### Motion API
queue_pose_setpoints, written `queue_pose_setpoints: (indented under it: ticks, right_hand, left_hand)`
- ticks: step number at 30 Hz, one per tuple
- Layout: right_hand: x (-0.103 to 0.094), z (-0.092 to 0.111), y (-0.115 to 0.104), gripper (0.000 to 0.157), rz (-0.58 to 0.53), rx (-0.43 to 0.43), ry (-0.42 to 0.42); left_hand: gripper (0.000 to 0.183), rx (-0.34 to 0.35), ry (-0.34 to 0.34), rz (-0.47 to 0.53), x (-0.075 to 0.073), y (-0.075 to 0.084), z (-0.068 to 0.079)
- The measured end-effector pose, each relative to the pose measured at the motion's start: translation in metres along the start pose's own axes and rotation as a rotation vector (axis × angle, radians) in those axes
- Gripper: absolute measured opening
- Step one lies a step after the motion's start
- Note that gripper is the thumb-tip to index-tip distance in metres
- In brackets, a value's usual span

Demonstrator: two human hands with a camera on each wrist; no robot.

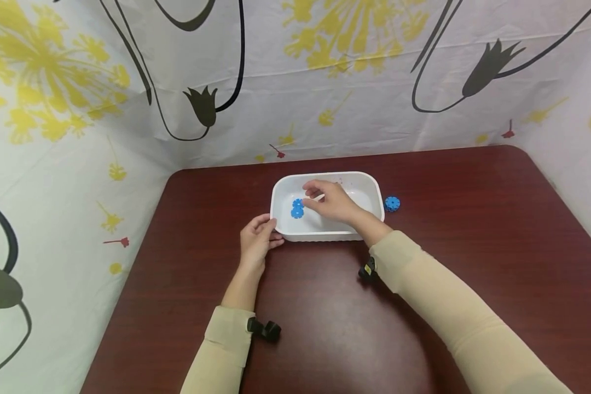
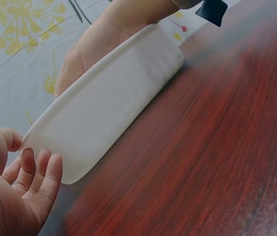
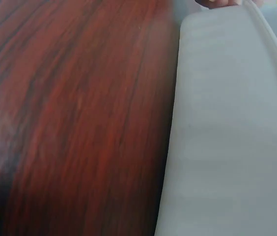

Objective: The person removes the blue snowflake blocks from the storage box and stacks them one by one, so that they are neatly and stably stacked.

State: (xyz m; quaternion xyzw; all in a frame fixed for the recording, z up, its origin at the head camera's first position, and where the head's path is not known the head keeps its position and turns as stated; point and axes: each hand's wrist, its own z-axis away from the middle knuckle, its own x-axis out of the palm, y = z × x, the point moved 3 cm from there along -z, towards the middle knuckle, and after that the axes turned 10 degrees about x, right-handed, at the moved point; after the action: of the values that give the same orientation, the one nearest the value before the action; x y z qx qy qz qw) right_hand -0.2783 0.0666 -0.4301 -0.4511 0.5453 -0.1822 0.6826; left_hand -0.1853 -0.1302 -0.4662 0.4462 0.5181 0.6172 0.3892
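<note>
A white plastic tub (image 1: 325, 236) with rounded corners stands on the table. My left hand (image 1: 257, 241) holds its near left corner; in the left wrist view the thumb meets the rim and the fingers (image 2: 50, 172) lie against the outer wall. Inside the tub, toward the left, lie two blue notched discs (image 1: 297, 212), touching or overlapping. Above them hovers my right hand (image 1: 332, 201), fingers loosely bent, thumb tip close to the discs, nothing visible between them. The tub's outer wall (image 3: 227, 123) hides the right hand's fingers in the right wrist view.
Another blue disc piece (image 1: 392, 203), perhaps a small stack, sits on the table just right of the tub. The dark red wooden table (image 1: 345, 328) has rounded far corners. Behind it hangs a white cloth (image 1: 256, 126) with flower prints.
</note>
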Motion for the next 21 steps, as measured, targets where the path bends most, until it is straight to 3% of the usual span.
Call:
queue_pose_setpoints:
  ticks: [11, 15, 21]
  right_hand:
    - [0.017, 0.004, 0.007, 0.041, 0.269, -0.101, -0.281]
    - [0.018, 0.009, 0.002, 0.049, 0.386, -0.051, -0.377]
    - [0.008, 0.012, 0.006, 0.045, 0.443, 0.014, -0.354]
  left_hand:
    - [0.03, 0.005, 0.002, 0.015, 0.001, 0.001, 0.002]
    - [0.027, 0.013, 0.007, 0.006, 0.0, 0.002, 0.002]
    - [0.029, 0.006, -0.001, -0.005, 0.0, 0.003, 0.001]
